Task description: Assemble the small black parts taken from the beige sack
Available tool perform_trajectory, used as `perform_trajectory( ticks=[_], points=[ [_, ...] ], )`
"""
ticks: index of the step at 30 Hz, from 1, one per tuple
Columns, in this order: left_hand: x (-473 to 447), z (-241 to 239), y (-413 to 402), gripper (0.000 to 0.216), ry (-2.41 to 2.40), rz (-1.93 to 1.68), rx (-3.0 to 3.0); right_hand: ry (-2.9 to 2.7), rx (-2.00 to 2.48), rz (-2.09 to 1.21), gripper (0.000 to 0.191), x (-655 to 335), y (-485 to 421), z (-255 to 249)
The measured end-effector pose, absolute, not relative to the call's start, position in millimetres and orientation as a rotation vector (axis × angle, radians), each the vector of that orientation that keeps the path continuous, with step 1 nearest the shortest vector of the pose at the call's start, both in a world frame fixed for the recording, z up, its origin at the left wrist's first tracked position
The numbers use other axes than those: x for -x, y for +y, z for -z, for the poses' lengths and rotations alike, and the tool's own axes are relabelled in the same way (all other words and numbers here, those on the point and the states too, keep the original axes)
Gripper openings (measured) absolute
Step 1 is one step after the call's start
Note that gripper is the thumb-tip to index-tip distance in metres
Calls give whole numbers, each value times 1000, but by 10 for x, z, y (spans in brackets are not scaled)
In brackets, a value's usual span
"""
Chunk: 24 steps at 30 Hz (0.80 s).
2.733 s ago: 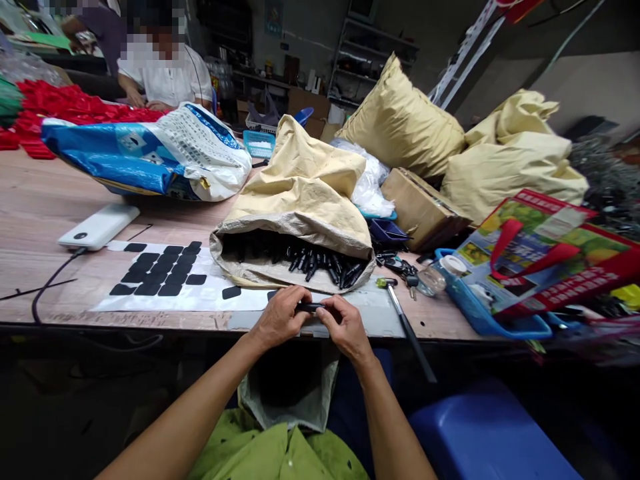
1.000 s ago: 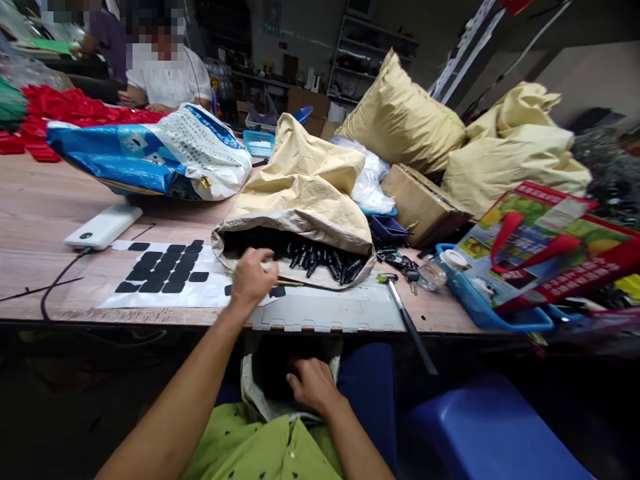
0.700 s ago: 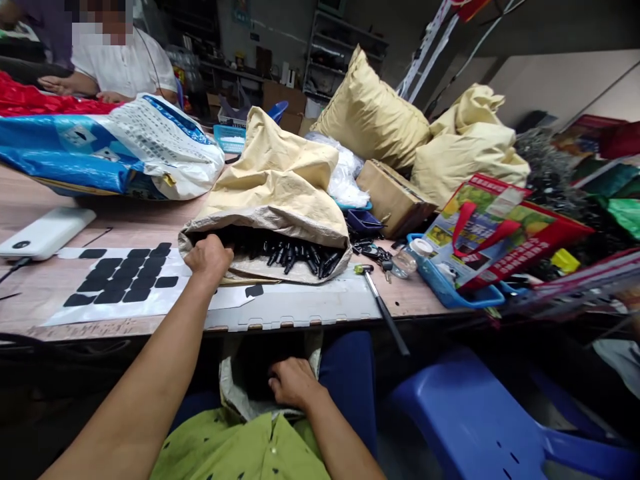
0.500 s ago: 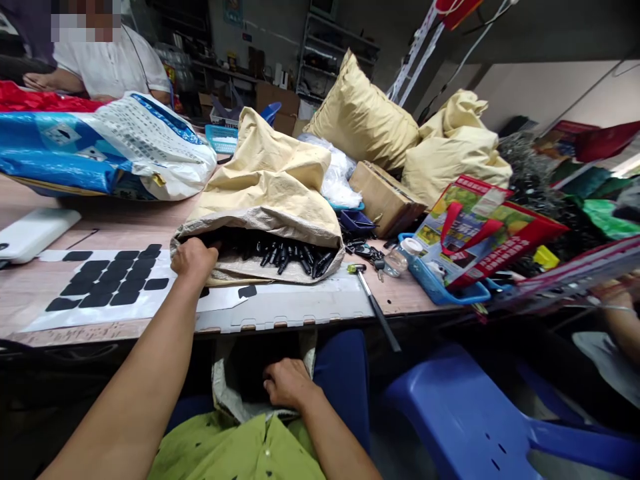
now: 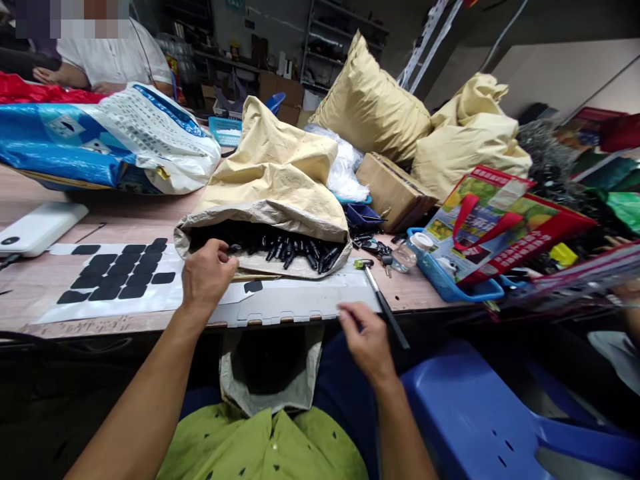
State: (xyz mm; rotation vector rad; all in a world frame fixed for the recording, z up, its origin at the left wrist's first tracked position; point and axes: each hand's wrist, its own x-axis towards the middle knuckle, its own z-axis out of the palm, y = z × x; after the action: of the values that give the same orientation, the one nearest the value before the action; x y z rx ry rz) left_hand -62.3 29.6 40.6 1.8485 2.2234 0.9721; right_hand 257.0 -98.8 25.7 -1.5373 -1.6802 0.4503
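Note:
My left hand (image 5: pixel 206 279) is at the left corner of the open tan sack (image 5: pixel 277 190), fingers curled around a small black part at the sack's mouth. The sack lies on the wooden table (image 5: pixel 125 220) and is full of black plastic parts (image 5: pixel 295 250). My right hand (image 5: pixel 366 335) hovers at the table's front edge, fingers loosely bent with nothing in them, close to the handle of a small hammer (image 5: pixel 383 303). A grey woven bag (image 5: pixel 270 370) sits open on my lap below the table edge.
A white sheet with several black pads (image 5: pixel 115 277) lies left of my left hand, a white power bank (image 5: pixel 37 227) beyond it. A blue-and-white sack (image 5: pixel 110 137), cardboard box (image 5: pixel 393 190), blue basket (image 5: pixel 450 288) and blue chair (image 5: pixel 480 413) surround me. Another person (image 5: pixel 115 60) sits across.
My right hand has left the lap bag and risen to the table edge. My left hand reached into the sack's mouth and has drawn back slightly. The view swung a little to the right.

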Motion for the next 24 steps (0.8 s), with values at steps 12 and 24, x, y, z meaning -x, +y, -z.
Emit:
perform_trajectory(
  ticks=[12,24],
  points=[
    [289,-70,361,24,1917,-913,-2374,-1595,2150,364,27,-3145,-574,30],
    [462,-173,591,17,1802,-726,-2398,-1461,2205,181,33,-3249,-455,-4]
  ],
)
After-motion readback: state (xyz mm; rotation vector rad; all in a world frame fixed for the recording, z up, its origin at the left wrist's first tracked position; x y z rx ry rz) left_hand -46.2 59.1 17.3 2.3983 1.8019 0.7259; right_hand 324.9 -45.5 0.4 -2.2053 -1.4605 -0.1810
